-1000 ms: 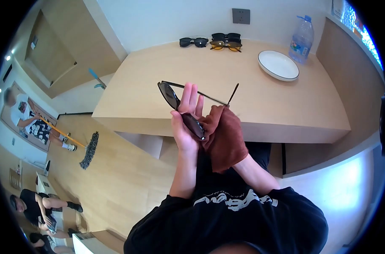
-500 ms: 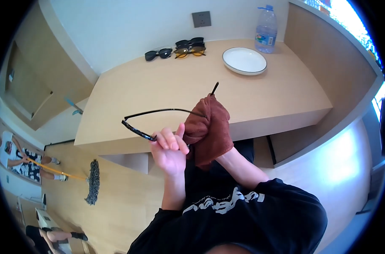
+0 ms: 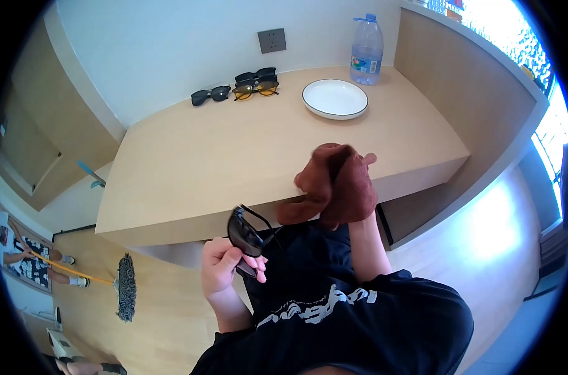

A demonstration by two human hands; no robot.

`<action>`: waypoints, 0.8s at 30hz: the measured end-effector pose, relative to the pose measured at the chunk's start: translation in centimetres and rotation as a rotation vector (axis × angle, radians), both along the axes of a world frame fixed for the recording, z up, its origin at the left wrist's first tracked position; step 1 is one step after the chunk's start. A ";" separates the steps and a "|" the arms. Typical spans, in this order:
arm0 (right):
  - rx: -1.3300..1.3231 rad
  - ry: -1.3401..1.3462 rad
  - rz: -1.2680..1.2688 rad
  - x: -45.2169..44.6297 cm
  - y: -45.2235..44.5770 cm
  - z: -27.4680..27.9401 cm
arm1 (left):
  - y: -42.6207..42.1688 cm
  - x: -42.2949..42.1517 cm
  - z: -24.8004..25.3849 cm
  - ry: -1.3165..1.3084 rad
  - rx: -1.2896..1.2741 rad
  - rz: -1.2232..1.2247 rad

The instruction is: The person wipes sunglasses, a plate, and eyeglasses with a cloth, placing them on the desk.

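Black sunglasses with dark lenses (image 3: 245, 234) are pinched in my left hand (image 3: 220, 265), just off the front edge of the desk (image 3: 202, 150). A brown cloth (image 3: 352, 190) drapes over my right hand (image 3: 371, 160) and covers most of it. One fingertip shows at the cloth's upper right, and the other fingers are hidden. The cloth is apart from the sunglasses, over the desk's front edge. At the back of the desk lie dark sunglasses (image 3: 210, 95), a yellow-lensed pair (image 3: 256, 89) and another black pair (image 3: 255, 75) behind it.
A white plate (image 3: 335, 99) and a clear plastic bottle (image 3: 366, 51) stand at the desk's back right, beside a wooden partition (image 3: 477, 81). On the left, a person (image 3: 30, 259) holds a mop (image 3: 126, 287) on the floor. Another person's legs show at the lower left.
My left hand has moved down and left with the sunglasses, now apart from the cloth. My right hand has moved right with the cloth. The view has shifted, too.
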State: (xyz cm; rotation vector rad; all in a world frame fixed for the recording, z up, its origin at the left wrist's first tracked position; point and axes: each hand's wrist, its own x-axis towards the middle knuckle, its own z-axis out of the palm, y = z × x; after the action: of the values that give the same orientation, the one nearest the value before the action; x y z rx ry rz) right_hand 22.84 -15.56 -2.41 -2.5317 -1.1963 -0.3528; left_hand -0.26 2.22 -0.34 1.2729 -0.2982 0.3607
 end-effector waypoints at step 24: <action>0.318 1.264 0.715 -1.4 -1.8 -0.6 | -1.2 -1.3 -1.1 0.329 0.102 -0.059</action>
State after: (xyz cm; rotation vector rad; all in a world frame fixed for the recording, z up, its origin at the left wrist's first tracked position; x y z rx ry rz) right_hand 21.47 -17.36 -3.03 -1.3483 -1.1647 0.9799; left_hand -1.58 0.97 -1.41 1.3963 -0.0744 0.0830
